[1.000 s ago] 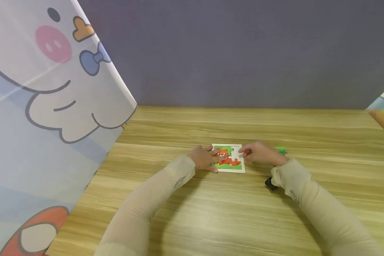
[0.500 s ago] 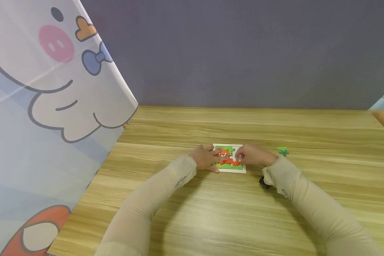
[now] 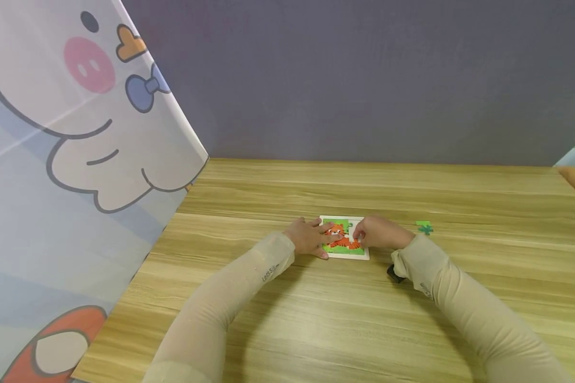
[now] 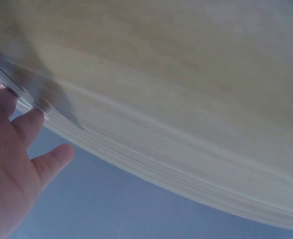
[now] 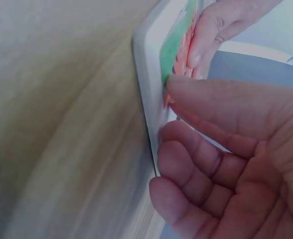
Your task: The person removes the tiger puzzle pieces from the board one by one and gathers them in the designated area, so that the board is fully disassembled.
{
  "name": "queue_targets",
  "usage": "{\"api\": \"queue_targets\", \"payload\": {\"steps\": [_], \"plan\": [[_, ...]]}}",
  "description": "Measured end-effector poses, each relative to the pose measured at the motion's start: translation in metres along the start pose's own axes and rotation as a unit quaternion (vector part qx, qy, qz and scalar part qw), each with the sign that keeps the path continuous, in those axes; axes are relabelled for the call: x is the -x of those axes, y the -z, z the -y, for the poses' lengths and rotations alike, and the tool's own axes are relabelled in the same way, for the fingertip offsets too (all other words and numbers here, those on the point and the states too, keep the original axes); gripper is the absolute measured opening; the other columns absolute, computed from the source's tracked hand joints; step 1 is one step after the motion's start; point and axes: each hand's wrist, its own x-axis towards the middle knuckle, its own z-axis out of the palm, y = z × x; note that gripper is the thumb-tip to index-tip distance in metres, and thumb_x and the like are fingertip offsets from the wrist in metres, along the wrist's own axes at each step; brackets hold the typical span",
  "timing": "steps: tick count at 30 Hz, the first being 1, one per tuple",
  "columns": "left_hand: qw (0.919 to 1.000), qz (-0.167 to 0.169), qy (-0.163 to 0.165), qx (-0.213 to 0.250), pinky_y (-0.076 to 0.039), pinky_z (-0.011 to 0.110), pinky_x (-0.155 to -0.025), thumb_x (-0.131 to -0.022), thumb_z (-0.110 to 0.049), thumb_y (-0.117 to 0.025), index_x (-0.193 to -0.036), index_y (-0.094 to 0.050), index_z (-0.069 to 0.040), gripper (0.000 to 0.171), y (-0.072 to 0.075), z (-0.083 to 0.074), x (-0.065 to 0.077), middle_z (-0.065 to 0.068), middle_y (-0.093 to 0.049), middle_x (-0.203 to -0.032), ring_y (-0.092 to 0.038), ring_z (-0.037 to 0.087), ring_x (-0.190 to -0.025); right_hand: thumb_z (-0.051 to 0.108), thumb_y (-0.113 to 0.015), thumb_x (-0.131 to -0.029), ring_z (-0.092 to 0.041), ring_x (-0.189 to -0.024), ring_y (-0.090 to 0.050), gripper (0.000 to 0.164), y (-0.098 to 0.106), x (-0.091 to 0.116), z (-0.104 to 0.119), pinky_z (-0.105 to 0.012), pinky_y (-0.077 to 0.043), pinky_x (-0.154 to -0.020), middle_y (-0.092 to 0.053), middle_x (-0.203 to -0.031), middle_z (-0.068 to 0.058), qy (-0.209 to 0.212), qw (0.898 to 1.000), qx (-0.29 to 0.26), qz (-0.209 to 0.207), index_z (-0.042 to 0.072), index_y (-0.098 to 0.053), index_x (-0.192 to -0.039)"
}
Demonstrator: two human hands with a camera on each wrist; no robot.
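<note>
On the pale wood-grained table [image 3: 326, 324], a flat, white-framed jigsaw of an orange tiger on green [image 3: 347, 249] lay between both hands, its upper right part bare white. The left hand [image 3: 309, 238] spread wide over the left side, while the right hand [image 3: 380, 233] touched the lower right with its thumb, fingers curled, though whether it pinched anything could not be told. A loose green jigsaw piece with a darker leaf [image 3: 425, 229] lay to the right, beyond the right wrist, much nearer the right hand, its long axis unclear.

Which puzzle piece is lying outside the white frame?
The green puzzle piece, on the wooden table to the right of the right hand. The other visible pieces sit inside the white frame, forming part of a tiger picture.
</note>
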Motion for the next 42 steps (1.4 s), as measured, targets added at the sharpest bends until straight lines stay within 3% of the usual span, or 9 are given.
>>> {"api": "queue_targets", "payload": {"steps": [12, 19, 28, 36, 42], "plan": [[1.0, 0.0, -0.001, -0.004, -0.022, 0.049, -0.113, -0.091, -0.064, -0.029, -0.152, -0.003, -0.042, 0.07, -0.002, 0.0, -0.001, -0.009, 0.0, -0.16, -0.009, 0.019, -0.146, -0.005, -0.066, -0.08, -0.013, -0.067, -0.053, 0.01, 0.001, 0.001, 0.0, -0.03, -0.048, -0.065, -0.064, -0.078, -0.002, 0.009, 1.0, -0.006, -0.004, 0.0, -0.071, -0.088], [0.9999, 0.005, -0.001, -0.015, -0.024, 0.048, -0.112, -0.091, -0.065, -0.027, -0.152, -0.001, -0.042, 0.071, -0.003, -0.001, -0.001, -0.009, 0.001, -0.159, -0.009, 0.019, -0.146, -0.005, -0.063, -0.081, -0.014, -0.065, -0.05, 0.009, 0.0, 0.002, -0.001, -0.03, -0.045, -0.063, -0.063, -0.076, -0.003, -0.005, 0.999, -0.044, -0.019, 0.001, -0.069, -0.085], [0.9996, 0.012, 0.002, -0.024, -0.024, 0.045, -0.113, -0.091, -0.066, -0.025, -0.152, 0.002, -0.043, 0.07, -0.005, 0.0, -0.002, -0.011, 0.002, -0.16, -0.009, 0.017, -0.146, -0.006, -0.063, -0.081, -0.012, -0.062, -0.043, 0.007, -0.005, 0.006, -0.009, -0.027, -0.04, -0.057, -0.055, -0.07, 0.0, 0.032, 0.994, -0.098, -0.04, -0.001, -0.065, -0.086], [0.9996, 0.011, 0.0, -0.026, -0.025, 0.045, -0.112, -0.09, -0.066, -0.025, -0.152, 0.002, -0.043, 0.071, -0.005, 0.001, -0.001, -0.01, 0.001, -0.16, -0.01, 0.017, -0.146, -0.004, -0.062, -0.086, -0.012, -0.073, -0.056, 0.01, -0.012, 0.013, -0.015, -0.029, -0.048, -0.065, -0.065, -0.084, -0.004, 0.043, 0.987, -0.142, -0.06, -0.003, -0.064, -0.096], [0.9998, 0.009, -0.002, -0.018, -0.024, 0.046, -0.113, -0.091, -0.065, -0.026, -0.152, 0.002, -0.041, 0.07, -0.005, 0.001, -0.002, -0.009, 0.002, -0.16, -0.009, 0.019, -0.146, -0.007, -0.056, -0.086, -0.014, -0.069, -0.056, 0.014, -0.015, 0.018, -0.018, -0.028, -0.048, -0.061, -0.064, -0.08, -0.006, 0.039, 0.979, -0.18, -0.084, -0.006, -0.063, -0.099]]}}
